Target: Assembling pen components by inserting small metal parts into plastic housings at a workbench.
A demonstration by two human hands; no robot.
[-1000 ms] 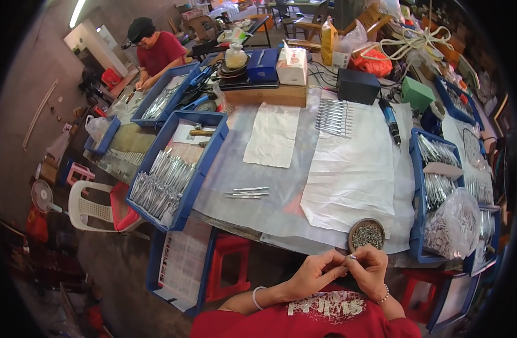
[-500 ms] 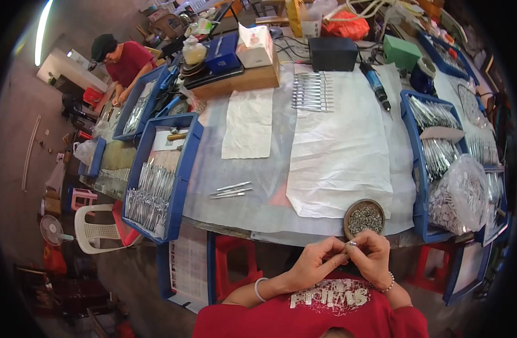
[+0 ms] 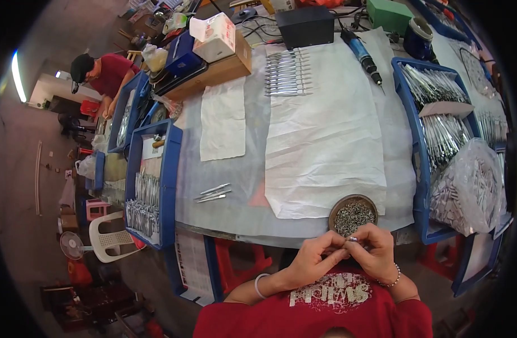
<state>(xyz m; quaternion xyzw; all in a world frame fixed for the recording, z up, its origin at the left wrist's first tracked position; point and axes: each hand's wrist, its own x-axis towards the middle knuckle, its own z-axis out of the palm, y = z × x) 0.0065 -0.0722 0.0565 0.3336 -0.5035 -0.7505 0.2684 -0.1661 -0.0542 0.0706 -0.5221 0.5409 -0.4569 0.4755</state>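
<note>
Pinching a small silvery piece (image 3: 352, 239) between thumb and forefinger of the right hand (image 3: 375, 248), and meeting it with thumb and forefinger of the left hand (image 3: 320, 253), likewise drawn together at the tips. Holding it in front of a red shirt (image 3: 241, 312), just beside the near rim of a round brown bowl (image 3: 341, 201), by the near edge of the table (image 3: 241, 217). Cannot tell the piece's long axis or pointing direction: too small, and mostly covered by fingertips. Can see small metal bits (image 3: 354, 218) heaped in the bowl, lying every which way. Beyond, spread over the table, a white paper sheet (image 3: 326, 152), bearing on its far part a row of slender metal rods (image 3: 289, 73), laid parallel, long axes running left to right. Farther left and nearer, a few loose rods (image 3: 212, 196), lying aslant with right ends angled away. Right of the row, a blue-and-black handheld tool (image 3: 358, 50), slanting from far left to near right, thin bit toward the near right. At the sides, a left blue tray (image 3: 168, 180) and a right blue tray (image 3: 421, 197), both holding more rods.
</note>
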